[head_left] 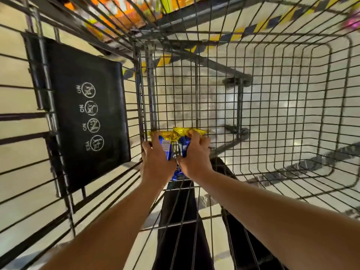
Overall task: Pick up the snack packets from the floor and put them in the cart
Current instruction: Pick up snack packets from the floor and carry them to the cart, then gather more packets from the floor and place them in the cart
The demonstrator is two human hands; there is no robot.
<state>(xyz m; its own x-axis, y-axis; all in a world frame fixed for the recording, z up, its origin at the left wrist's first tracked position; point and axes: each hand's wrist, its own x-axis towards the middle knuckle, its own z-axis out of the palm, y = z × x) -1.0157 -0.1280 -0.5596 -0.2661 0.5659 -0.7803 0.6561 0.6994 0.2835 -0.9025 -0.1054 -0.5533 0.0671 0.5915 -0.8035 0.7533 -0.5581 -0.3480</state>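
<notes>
Floor: pale glossy tiles (224, 106) are showing through the wire mesh, with yellow-and-black hazard tape (259, 26) running across the far side.
Cart: the grey wire cart (292, 94) is filling the view from above; its basket is an open grid of thin steel rods, rounded at the corners, and no goods are showing on the mesh bottom.
Seat flap: a flat black plastic child-seat panel (85, 114) with white stamped safety icons is standing at the left.
Left hand: the left hand (155, 162) is reaching down inside the basket, fingers curling round a blue-and-gold packet.
Right hand: the right hand (194, 158) is lying just beside it, fingers wrapping the neighbouring packet from the right.
Snack packets: the snack packets (175, 141) are sitting between the two hands, low over the near-left part of the basket floor; crinkled glossy foil, gold crimped tops, blue bodies.
Why held so: both hands are probably squeezing the slippery bundle together so nothing slides out before it is reaching the mesh.
Stage: judging by the height, the packets are about to be let go inside the cart.
Shelves: blurred orange goods (116, 12) are lying at the far left.
</notes>
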